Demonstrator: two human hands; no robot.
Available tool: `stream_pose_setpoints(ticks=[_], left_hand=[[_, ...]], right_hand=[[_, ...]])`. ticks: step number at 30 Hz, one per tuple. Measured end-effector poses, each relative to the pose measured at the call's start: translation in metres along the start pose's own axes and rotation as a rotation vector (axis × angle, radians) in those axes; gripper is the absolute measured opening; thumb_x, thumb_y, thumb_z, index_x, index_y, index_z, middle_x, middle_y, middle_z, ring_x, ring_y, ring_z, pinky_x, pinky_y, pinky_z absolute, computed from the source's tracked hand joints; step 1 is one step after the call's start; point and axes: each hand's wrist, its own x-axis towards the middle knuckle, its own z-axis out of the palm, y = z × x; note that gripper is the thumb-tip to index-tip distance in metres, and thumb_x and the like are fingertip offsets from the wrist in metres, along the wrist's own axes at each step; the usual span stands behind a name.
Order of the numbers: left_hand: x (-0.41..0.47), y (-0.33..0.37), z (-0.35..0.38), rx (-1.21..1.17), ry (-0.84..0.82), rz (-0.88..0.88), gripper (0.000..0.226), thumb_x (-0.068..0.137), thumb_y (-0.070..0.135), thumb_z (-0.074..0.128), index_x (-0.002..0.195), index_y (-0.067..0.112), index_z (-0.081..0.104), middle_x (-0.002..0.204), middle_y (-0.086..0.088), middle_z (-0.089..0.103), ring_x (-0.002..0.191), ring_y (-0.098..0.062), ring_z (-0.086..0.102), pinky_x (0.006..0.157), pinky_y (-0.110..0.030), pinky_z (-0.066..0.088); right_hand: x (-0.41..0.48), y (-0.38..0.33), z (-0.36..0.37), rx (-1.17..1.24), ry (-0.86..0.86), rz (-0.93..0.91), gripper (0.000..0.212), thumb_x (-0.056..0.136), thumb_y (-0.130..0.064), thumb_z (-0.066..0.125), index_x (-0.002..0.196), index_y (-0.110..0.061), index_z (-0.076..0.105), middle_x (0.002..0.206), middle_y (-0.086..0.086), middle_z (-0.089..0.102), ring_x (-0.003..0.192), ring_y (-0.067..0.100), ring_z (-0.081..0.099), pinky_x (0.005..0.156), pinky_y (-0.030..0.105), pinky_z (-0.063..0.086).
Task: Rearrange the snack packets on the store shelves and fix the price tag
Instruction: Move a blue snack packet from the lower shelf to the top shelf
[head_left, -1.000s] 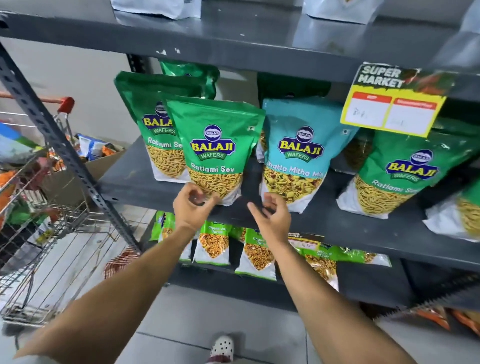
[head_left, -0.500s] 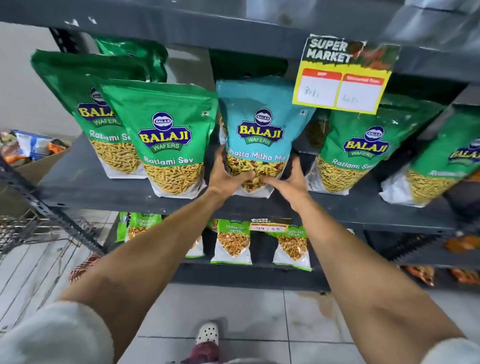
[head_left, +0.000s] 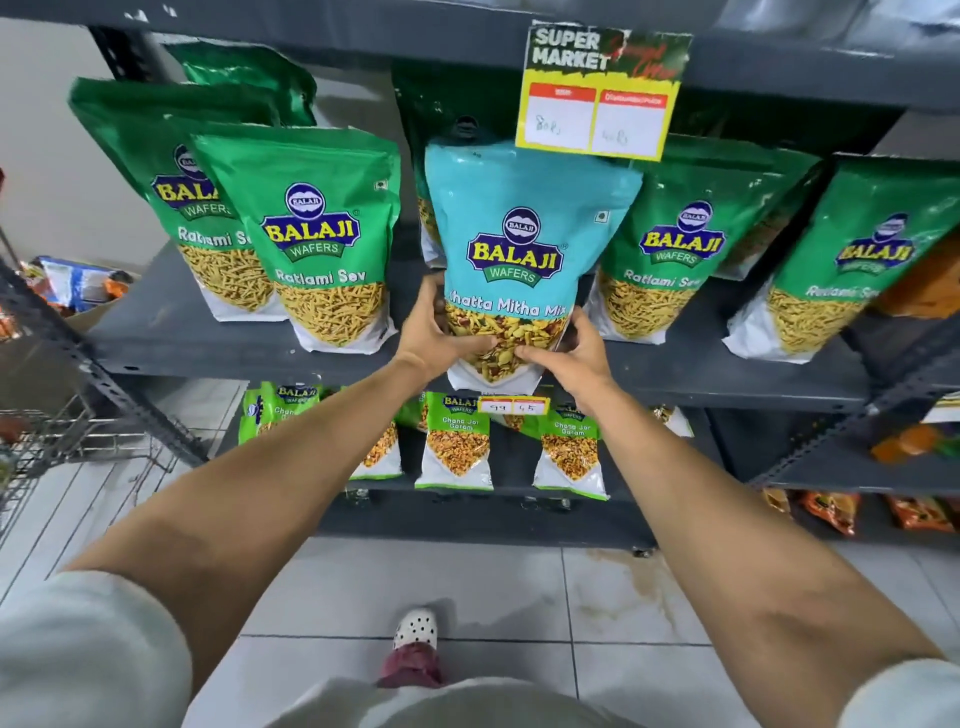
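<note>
A teal Khatta Mitha Mix packet (head_left: 524, 218) stands upright at the front of the grey middle shelf (head_left: 208, 345). My left hand (head_left: 436, 335) grips its lower left side and my right hand (head_left: 571, 353) its lower right side. Green Ratlami Sev packets stand to its left (head_left: 317, 228) and right (head_left: 675, 228). A yellow Super Market price tag (head_left: 602, 98) hangs tilted from the upper shelf edge, just above the teal packet. A smaller yellow price tag (head_left: 513, 406) sits on the middle shelf's front edge below my hands.
Small green Chana Jor Garam packets (head_left: 457, 441) line the lower shelf. Orange packets (head_left: 831, 512) lie at the bottom right. A wire shopping trolley (head_left: 47, 431) stands at the left beside the shelf's slanted brace. The floor is tiled, and my shoe (head_left: 415, 629) shows below.
My hands left the green packet, moved right and closed on the teal packet's base. It now sits further forward and more upright, with its bottom at the shelf's front edge.
</note>
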Motion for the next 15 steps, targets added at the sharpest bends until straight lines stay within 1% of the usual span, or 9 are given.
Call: stream_pose_setpoints(ticks=[1, 3, 5, 7, 9, 10, 11, 13, 15], left_hand=[[-0.013, 0.004, 0.002, 0.011, 0.002, 0.02, 0.085, 0.062, 0.008, 0.089, 0.131, 0.018, 0.041, 0.1, 0.009, 0.061, 0.076, 0.002, 0.053, 0.067, -0.009, 0.048], [-0.037, 0.008, 0.004, 0.026, 0.0, 0.063, 0.083, 0.06, 0.009, 0.09, 0.128, 0.016, 0.042, 0.098, 0.01, 0.061, 0.079, 0.001, 0.056, 0.067, -0.009, 0.049], [-0.06, 0.01, 0.003, 0.039, -0.004, 0.074, 0.084, 0.058, 0.01, 0.092, 0.125, 0.015, 0.041, 0.102, 0.01, 0.062, 0.089, -0.002, 0.059, 0.074, -0.009, 0.051], [-0.087, 0.015, 0.001, 0.029, 0.0, 0.084, 0.089, 0.056, 0.012, 0.093, 0.127, 0.012, 0.039, 0.11, 0.012, 0.061, 0.1, 0.003, 0.059, 0.087, -0.009, 0.05], [-0.112, 0.025, -0.003, 0.029, 0.016, 0.118, 0.116, 0.047, 0.029, 0.097, 0.142, 0.01, 0.032, 0.132, 0.004, 0.058, 0.122, -0.006, 0.055, 0.109, -0.027, 0.043], [-0.123, 0.032, -0.006, 0.042, 0.029, 0.135, 0.128, 0.044, 0.035, 0.096, 0.148, 0.011, 0.026, 0.142, 0.001, 0.051, 0.132, -0.012, 0.048, 0.115, -0.032, 0.036], [-0.134, 0.042, -0.008, 0.053, 0.039, 0.16, 0.131, 0.045, 0.035, 0.096, 0.15, 0.01, 0.022, 0.146, 0.0, 0.047, 0.135, -0.014, 0.043, 0.117, -0.028, 0.032], [-0.151, 0.063, -0.014, 0.073, 0.051, 0.239, 0.112, 0.054, 0.022, 0.094, 0.144, 0.009, 0.028, 0.138, 0.002, 0.05, 0.129, -0.012, 0.046, 0.108, -0.012, 0.035], [-0.161, 0.092, -0.021, 0.112, 0.048, 0.328, 0.099, 0.053, 0.021, 0.093, 0.134, 0.016, 0.035, 0.128, 0.004, 0.055, 0.121, -0.011, 0.053, 0.104, -0.013, 0.038]], right_hand=[[-0.013, 0.001, -0.005, 0.007, 0.001, 0.0, 0.065, 0.065, -0.007, 0.087, 0.116, -0.024, 0.052, 0.098, -0.017, 0.065, 0.088, -0.007, 0.06, 0.077, 0.015, 0.051], [-0.038, 0.0, -0.014, 0.013, 0.001, -0.018, 0.066, 0.063, -0.009, 0.089, 0.117, -0.022, 0.054, 0.103, -0.011, 0.067, 0.09, -0.003, 0.062, 0.079, 0.019, 0.052], [-0.062, -0.005, -0.023, 0.013, -0.007, -0.045, 0.068, 0.062, -0.009, 0.09, 0.12, -0.016, 0.055, 0.108, -0.004, 0.067, 0.089, -0.004, 0.061, 0.072, 0.009, 0.051], [-0.085, -0.011, -0.032, 0.001, -0.023, -0.084, 0.064, 0.061, -0.007, 0.09, 0.115, -0.017, 0.057, 0.102, -0.008, 0.066, 0.085, -0.009, 0.059, 0.067, 0.003, 0.048], [-0.105, -0.019, -0.039, 0.003, -0.046, -0.119, 0.062, 0.06, -0.008, 0.09, 0.111, -0.022, 0.057, 0.098, -0.013, 0.066, 0.085, -0.01, 0.059, 0.069, 0.007, 0.05], [-0.113, -0.023, -0.04, 0.007, -0.053, -0.14, 0.062, 0.06, -0.011, 0.091, 0.11, -0.024, 0.057, 0.099, -0.012, 0.066, 0.087, -0.009, 0.059, 0.072, 0.01, 0.05], [-0.121, -0.029, -0.043, 0.013, -0.051, -0.161, 0.063, 0.059, -0.013, 0.092, 0.11, -0.026, 0.057, 0.101, -0.012, 0.065, 0.089, -0.009, 0.058, 0.074, 0.012, 0.049], [-0.133, -0.044, -0.049, 0.041, -0.045, -0.199, 0.062, 0.058, -0.014, 0.092, 0.107, -0.027, 0.056, 0.101, -0.015, 0.065, 0.088, -0.014, 0.058, 0.076, 0.009, 0.048], [-0.138, -0.062, -0.056, 0.083, -0.034, -0.249, 0.065, 0.054, -0.017, 0.094, 0.108, -0.024, 0.057, 0.105, -0.016, 0.066, 0.092, -0.014, 0.06, 0.082, 0.011, 0.05]])
